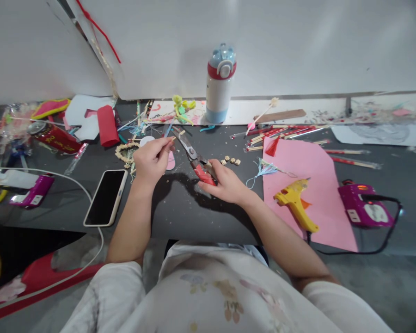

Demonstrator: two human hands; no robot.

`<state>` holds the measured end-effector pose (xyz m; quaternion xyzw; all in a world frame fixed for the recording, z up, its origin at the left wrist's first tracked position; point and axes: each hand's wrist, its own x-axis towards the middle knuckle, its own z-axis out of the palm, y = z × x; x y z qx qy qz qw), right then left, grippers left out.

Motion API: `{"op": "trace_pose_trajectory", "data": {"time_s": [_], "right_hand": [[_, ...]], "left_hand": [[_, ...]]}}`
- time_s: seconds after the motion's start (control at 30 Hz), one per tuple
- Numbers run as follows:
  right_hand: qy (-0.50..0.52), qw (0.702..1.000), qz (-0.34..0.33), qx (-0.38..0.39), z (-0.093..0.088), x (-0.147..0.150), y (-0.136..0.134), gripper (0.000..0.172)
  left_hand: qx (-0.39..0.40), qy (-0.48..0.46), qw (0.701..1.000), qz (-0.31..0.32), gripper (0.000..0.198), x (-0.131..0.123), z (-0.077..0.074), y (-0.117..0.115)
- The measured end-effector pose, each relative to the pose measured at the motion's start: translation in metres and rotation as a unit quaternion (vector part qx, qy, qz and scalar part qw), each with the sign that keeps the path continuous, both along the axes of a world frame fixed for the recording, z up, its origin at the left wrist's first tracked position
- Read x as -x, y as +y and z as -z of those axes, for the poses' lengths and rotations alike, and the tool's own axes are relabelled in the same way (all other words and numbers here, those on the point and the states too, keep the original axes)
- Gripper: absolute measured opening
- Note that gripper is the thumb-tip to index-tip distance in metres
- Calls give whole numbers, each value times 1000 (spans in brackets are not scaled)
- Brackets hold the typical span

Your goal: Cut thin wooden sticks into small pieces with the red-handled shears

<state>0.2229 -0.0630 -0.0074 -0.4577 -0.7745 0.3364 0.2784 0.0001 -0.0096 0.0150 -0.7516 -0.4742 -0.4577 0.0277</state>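
Note:
My right hand [225, 181] is wrapped round the red handles of a pair of pruning shears [191, 151]. Their metal jaws point up and away from me, towards my left hand [151, 159]. That hand is closed in a pinch on a thin pale wooden stick [174, 138], most of it hidden by the fingers. Its visible end lies close to the jaws; whether they touch it I cannot tell. Several small cut wooden pieces [232, 161] lie on the dark table just beyond my right hand. A pale braided loop [125, 154] is partly behind my left hand.
A water bottle [221, 88] stands at the back. To the right, a yellow glue gun [297, 203] rests on pink foam [321, 185], near a purple power block [365, 206] with a cable. On the left are a phone [106, 198], a red can [57, 137] and a white cord.

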Motion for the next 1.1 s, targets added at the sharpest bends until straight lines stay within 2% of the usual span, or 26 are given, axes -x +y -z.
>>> {"op": "trace_pose_trajectory", "data": {"time_s": [0.33, 0.53, 0.6, 0.63, 0.67, 0.7, 0.77, 0.83, 0.9, 0.97, 1.1], "right_hand": [[-16, 999, 6, 35, -1, 2, -1, 43], [20, 991, 74, 109, 1, 6, 1, 43], [54, 986, 92, 126, 4, 7, 2, 43], [70, 984, 96, 132, 6, 8, 3, 43], [84, 982, 96, 138, 7, 8, 3, 44], [94, 981, 94, 144, 8, 8, 3, 44], [106, 979, 84, 151, 9, 10, 3, 43], [118, 979, 73, 151, 9, 11, 2, 41], [132, 978, 64, 150, 10, 12, 2, 39], [149, 975, 57, 155, 12, 14, 3, 37], [177, 969, 40, 166, 17, 15, 5, 35]], "left_hand": [[34, 38, 999, -9, 26, 0, 3, 2], [3, 42, 999, -25, 22, -14, 0, -4], [52, 12, 999, 5, 26, -24, 1, -9], [111, -7, 993, 31, 30, -29, 3, -12], [184, -40, 981, 56, 32, -35, 5, -14], [267, -78, 956, 98, 36, -40, 8, -16], [380, -165, 892, 181, 43, -49, 14, -17], [436, -238, 840, 217, 42, -56, 20, -17], [469, -296, 801, 226, 41, -60, 23, -16], [486, -329, 778, 223, 40, -62, 24, -16], [491, -349, 770, 210, 42, -64, 23, -18]]}}
